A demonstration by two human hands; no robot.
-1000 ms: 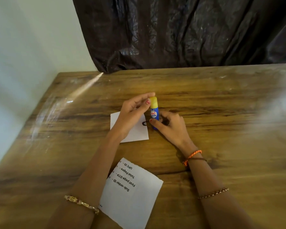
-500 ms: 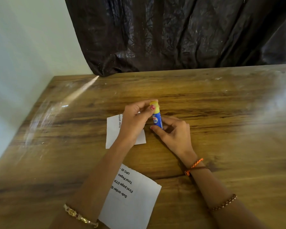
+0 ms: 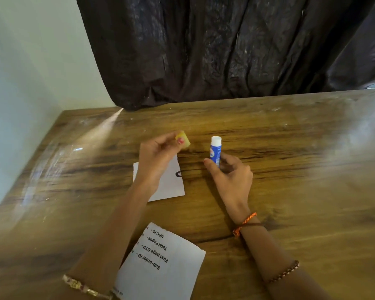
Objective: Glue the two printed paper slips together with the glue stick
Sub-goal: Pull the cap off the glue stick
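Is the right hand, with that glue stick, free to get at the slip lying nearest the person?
Probably yes: the right hand grips the uncapped glue stick, and nothing lies between it and the near slip, though the left forearm covers that slip's left edge.

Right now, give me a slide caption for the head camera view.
Left hand holds the yellow cap, right hand the uncapped glue stick, above two paper slips on a wooden table.

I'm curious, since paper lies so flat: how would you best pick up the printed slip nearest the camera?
Take the near slip by its right corner, coming in from the right: that part lies bare on the table, while the left forearm covers its left edge. Judging by its flatness, slide a fingertip under first, then pinch.
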